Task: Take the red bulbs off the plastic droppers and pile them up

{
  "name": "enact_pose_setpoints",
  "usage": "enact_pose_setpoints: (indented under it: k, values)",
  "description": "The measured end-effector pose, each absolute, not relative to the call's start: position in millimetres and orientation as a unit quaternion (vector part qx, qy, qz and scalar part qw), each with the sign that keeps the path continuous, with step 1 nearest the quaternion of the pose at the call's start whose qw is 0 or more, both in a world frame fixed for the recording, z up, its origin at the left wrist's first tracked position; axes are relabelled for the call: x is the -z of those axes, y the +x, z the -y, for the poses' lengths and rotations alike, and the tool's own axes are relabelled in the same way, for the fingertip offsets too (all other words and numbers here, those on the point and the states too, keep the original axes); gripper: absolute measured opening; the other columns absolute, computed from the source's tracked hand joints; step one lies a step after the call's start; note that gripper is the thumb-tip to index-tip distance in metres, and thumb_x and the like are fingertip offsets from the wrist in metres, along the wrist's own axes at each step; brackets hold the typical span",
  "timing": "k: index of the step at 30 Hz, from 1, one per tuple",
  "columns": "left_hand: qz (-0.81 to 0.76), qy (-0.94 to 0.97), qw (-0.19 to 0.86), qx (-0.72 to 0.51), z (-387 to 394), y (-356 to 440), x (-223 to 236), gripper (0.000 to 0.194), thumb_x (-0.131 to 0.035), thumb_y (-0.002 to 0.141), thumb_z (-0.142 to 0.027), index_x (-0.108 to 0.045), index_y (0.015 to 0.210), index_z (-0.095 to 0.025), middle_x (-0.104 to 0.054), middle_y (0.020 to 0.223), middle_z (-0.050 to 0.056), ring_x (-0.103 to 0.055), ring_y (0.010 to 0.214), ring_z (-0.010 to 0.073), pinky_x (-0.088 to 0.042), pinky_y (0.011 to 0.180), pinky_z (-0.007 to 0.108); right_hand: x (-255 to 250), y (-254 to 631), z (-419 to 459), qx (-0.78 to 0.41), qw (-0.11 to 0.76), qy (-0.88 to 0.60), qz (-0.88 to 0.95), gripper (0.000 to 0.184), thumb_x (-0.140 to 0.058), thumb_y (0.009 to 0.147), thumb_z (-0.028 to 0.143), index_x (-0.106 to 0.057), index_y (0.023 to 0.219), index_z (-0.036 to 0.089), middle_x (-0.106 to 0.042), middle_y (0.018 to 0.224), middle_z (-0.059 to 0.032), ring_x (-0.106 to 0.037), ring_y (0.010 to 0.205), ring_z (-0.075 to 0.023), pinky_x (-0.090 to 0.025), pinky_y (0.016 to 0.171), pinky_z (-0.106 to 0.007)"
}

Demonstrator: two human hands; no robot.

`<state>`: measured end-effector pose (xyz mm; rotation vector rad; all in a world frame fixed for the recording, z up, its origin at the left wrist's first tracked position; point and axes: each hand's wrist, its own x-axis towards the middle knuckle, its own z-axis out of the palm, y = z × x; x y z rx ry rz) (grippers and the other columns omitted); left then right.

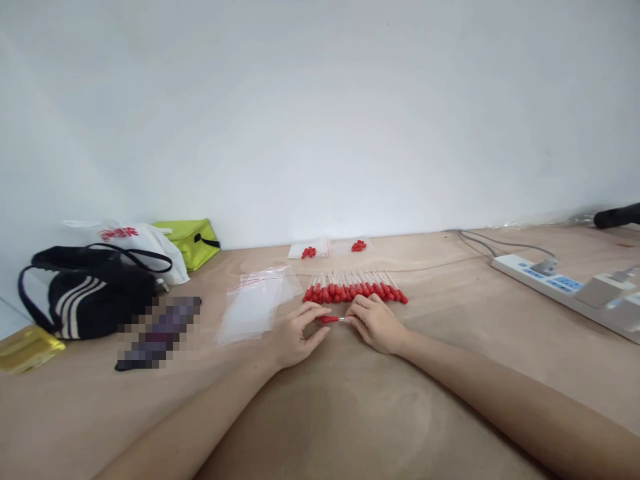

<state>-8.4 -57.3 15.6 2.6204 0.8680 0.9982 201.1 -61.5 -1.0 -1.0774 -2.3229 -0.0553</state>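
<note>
My left hand [295, 337] is closed around the red end of a dropper-like piece [329, 320], thumb and fingers on either side of it. The fingers of my right hand [377, 325] pinch its thin, clear or shiny end. The piece lies level between the two hands, just above or on the table; I cannot tell which. Right behind my hands is a row of similar droppers [355, 291], red bulbs toward me and thin pale stems pointing away. Left of the row lie clear zip bags [250, 310], overlapping and flat.
Two small bags at the back hold red pieces [309, 253] and more red pieces [359, 246]. On the left are a black bag [100, 293], a white bag [167, 257], a lime pouch [193, 243] and a blurred dark item [163, 333]. A power strip [555, 283] sits right.
</note>
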Motion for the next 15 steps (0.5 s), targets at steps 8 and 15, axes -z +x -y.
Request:
enact_pose_setpoints:
  k: [8, 15]
  values:
    - [-0.298, 0.899, 0.079, -0.312, 55.7, -1.9, -13.0, 0.018, -0.047, 0.084, -0.022, -0.061, 0.094, -0.017, -0.061, 0.093, 0.006, -0.059, 0.083, 0.0142, -0.049, 0.076, 0.027, 5.2, 199.5, 61.9, 0.051, 0.294, -0.378, 0.876, 0.021, -0.037, 0.089, 0.024, -0.056, 0.083, 0.016, -0.062, 0.079, -0.0020, -0.050, 0.067, -0.0115, -0.025, 0.066, -0.028]
    - [-0.315, 0.898, 0.094, -0.292, 55.7, -1.8, -8.5, 0.018, -0.044, 0.085, -0.023, -0.060, 0.090, -0.018, -0.065, 0.087, 0.004, -0.060, 0.080, 0.0144, -0.048, 0.073, 0.027, 4.3, 200.0, 63.7, 0.090, 0.285, -0.354, 0.886, 0.026, -0.036, 0.089, 0.024, -0.061, 0.085, 0.019, -0.059, 0.069, -0.0008, -0.045, 0.060, -0.0100, -0.021, 0.064, -0.029]
